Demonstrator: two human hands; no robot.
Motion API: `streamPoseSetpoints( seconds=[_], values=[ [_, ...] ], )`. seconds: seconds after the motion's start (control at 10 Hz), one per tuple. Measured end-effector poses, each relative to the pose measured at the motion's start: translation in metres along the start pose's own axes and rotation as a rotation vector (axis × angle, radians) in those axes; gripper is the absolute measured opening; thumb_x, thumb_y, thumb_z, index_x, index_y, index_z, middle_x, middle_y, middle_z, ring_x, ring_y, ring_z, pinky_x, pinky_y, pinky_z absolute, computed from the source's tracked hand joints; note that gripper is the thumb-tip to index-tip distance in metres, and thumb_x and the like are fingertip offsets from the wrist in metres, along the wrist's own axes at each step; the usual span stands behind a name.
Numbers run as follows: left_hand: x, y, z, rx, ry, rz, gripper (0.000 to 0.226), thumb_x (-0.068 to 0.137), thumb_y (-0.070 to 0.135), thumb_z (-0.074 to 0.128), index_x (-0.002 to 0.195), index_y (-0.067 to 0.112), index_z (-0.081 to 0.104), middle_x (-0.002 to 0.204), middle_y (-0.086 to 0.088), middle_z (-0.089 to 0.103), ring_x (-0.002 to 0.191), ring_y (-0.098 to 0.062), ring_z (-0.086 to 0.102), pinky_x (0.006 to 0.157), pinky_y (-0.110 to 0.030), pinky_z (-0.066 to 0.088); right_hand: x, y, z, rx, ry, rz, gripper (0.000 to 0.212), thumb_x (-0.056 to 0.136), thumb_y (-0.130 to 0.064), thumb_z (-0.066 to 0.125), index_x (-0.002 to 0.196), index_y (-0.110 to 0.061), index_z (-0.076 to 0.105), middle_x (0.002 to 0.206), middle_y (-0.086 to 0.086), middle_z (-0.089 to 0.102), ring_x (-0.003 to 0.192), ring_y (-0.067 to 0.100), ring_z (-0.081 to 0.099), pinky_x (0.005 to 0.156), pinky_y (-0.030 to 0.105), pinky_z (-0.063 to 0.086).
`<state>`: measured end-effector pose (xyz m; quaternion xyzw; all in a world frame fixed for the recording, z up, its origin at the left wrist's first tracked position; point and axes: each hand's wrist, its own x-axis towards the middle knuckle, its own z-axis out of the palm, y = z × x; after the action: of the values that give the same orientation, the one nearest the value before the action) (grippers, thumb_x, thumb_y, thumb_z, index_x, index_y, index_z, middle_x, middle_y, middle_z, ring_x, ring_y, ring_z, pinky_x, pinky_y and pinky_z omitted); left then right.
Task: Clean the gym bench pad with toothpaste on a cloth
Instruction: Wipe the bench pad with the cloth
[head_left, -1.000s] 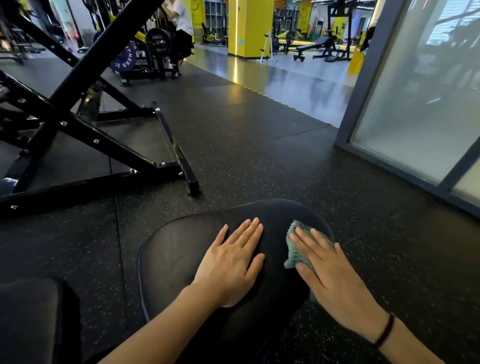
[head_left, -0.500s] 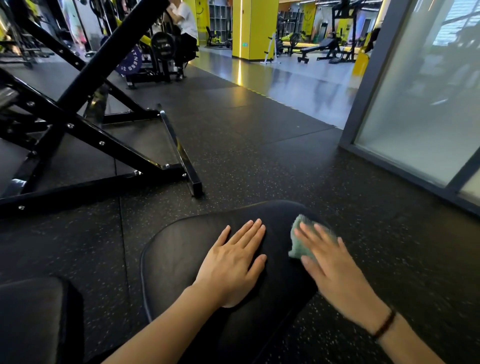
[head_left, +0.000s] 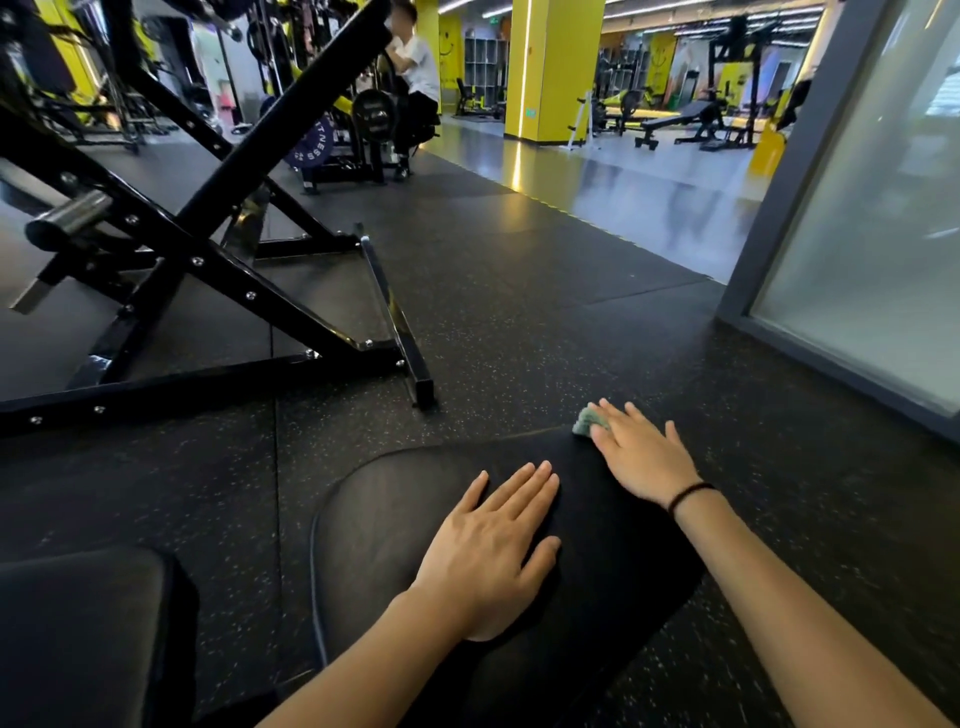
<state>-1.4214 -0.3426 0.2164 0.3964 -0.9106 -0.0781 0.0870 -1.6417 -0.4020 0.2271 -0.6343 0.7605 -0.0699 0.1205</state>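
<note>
Under the right hand (head_left: 641, 457), bunched green cloth (head_left: 586, 420) touches the black pad (head_left: 395, 519).

Single view, head-worn, wide-angle. Looks forward and down over the pad (head_left: 395, 519), close up: left hand (head_left: 488, 551) and right hand (head_left: 639, 452) reach in from the bottom edge. Top of frame runs across the floor (head_left: 519, 312) to the far hall, with the rack (head_left: 208, 260) on the left.

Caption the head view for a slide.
Right hand presses a green cloth at the far edge of the bench pad; left hand rests flat on it.
</note>
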Motion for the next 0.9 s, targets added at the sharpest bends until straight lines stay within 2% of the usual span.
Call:
streamPoseSetpoints(
  seconds=[0.1,0.2,0.3,0.4,0.5,0.6,0.7,0.8,0.9],
  values=[
    [0.000,-0.001,0.001,0.006,0.001,0.000,0.066,0.089,0.053,0.003,0.151,0.030,-0.005,0.157,0.016,-0.012,0.142,0.002,-0.016,0.115,-0.029,-0.015,0.013,-0.006,-0.001,0.042,-0.036,0.020,0.050,0.103,-0.041,0.021,0.151,-0.027,0.018,0.159,-0.009,0.015,0.147,0.014,0.009,0.118,0.048,0.006],
    [0.000,-0.002,0.002,0.009,0.002,-0.002,0.073,0.083,0.056,-0.004,0.151,0.029,-0.003,0.157,0.015,-0.010,0.142,0.002,-0.014,0.115,-0.030,-0.014,-0.009,-0.009,0.000,0.016,0.025,-0.031,0.050,0.103,-0.038,0.024,0.151,-0.026,0.018,0.159,-0.009,0.014,0.147,0.015,0.010,0.117,0.044,0.011],
    [0.001,-0.002,0.002,0.021,0.008,-0.006,0.076,0.081,0.057,-0.006,0.151,0.028,-0.002,0.158,0.014,-0.009,0.143,0.001,-0.013,0.117,-0.032,-0.011,-0.054,-0.010,0.009,-0.042,0.133,-0.082,0.050,0.102,-0.037,0.024,0.151,-0.029,0.016,0.159,-0.012,0.009,0.147,0.013,0.007,0.118,0.042,0.008],
    [0.000,0.000,0.002,0.038,-0.003,-0.009,0.062,0.096,0.051,0.009,0.152,0.026,-0.001,0.158,0.013,-0.009,0.143,0.001,-0.013,0.119,-0.035,-0.007,-0.113,-0.018,0.026,-0.007,0.211,-0.103,0.054,0.097,-0.049,0.013,0.150,-0.036,0.010,0.158,-0.017,0.005,0.146,0.007,0.001,0.117,0.035,-0.001],
    [-0.002,0.001,0.001,0.039,-0.008,-0.010,0.057,0.101,0.043,0.018,0.152,0.025,-0.002,0.158,0.012,-0.009,0.143,0.000,-0.013,0.119,-0.033,-0.008,-0.172,-0.035,0.050,0.181,0.307,-0.096,0.060,0.085,-0.056,-0.003,0.144,-0.045,0.004,0.153,-0.027,-0.008,0.143,-0.001,-0.013,0.117,0.033,-0.006],
    [-0.002,0.002,0.001,0.045,-0.013,-0.007,0.057,0.101,0.043,0.017,0.152,0.025,-0.003,0.158,0.012,-0.010,0.143,-0.001,-0.014,0.119,-0.034,-0.008,-0.214,-0.064,0.097,0.406,0.423,-0.134,0.059,0.090,-0.057,0.003,0.147,-0.043,0.005,0.151,-0.035,-0.012,0.142,-0.004,-0.017,0.119,0.031,0.004],
    [-0.002,0.002,0.002,0.045,-0.012,-0.008,0.057,0.101,0.043,0.016,0.152,0.025,-0.004,0.158,0.012,-0.010,0.143,-0.001,-0.014,0.119,-0.034,-0.007,-0.219,-0.074,0.142,0.440,0.432,-0.043,0.053,0.101,-0.044,0.017,0.152,-0.027,0.014,0.159,-0.012,0.009,0.141,0.022,0.023,0.115,0.035,0.018],
    [-0.002,0.002,0.001,0.040,-0.015,-0.002,0.057,0.101,0.044,0.016,0.152,0.025,-0.004,0.158,0.012,-0.011,0.143,0.000,-0.015,0.119,-0.035,-0.007,-0.229,-0.128,0.297,0.819,0.131,-0.060,0.054,0.101,-0.046,0.017,0.152,-0.029,0.011,0.160,-0.013,0.006,0.144,0.018,0.018,0.117,0.034,0.015],
    [-0.002,0.001,0.003,0.037,-0.011,-0.004,0.058,0.100,0.046,0.013,0.152,0.025,-0.004,0.158,0.013,-0.011,0.142,0.000,-0.015,0.119,-0.034,-0.007,-0.231,-0.146,0.331,0.730,0.389,0.042,0.054,0.100,-0.048,0.016,0.151,-0.031,0.009,0.160,-0.013,0.004,0.146,0.015,0.013,0.119,0.034,0.013]
  ],
)
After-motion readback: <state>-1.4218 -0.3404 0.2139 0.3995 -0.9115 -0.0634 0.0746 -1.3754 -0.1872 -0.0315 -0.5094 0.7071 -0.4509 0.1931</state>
